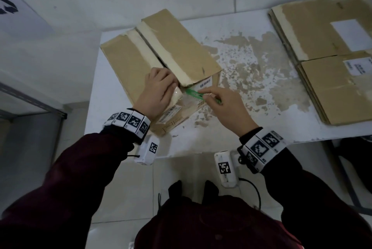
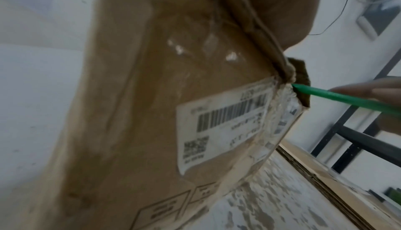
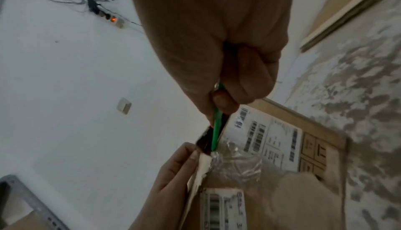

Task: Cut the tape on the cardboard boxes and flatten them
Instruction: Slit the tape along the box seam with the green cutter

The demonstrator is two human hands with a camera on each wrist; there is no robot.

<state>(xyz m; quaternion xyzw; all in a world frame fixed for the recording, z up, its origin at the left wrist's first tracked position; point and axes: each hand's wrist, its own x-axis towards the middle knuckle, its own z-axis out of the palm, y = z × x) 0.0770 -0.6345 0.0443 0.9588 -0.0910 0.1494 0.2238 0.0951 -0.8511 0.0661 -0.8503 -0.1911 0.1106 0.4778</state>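
Plain back room or storeroom used for packing work. White table [image 1: 251, 138] with badly worn, flaking top. Stack of flattened cardboard boxes [image 1: 330, 79] bearing shipping labels. Metal shelving frame [image 1: 36, 106] alongside. Bare white walls, tiled floor, power strip [image 3: 112, 19] with loose cables.

White table [image 1: 231, 134], paint worn off in brown patches. At its left end, resting directly on top, a cardboard box [image 1: 130, 57]. At the right end, a stack of flattened boxes [image 1: 326, 91].
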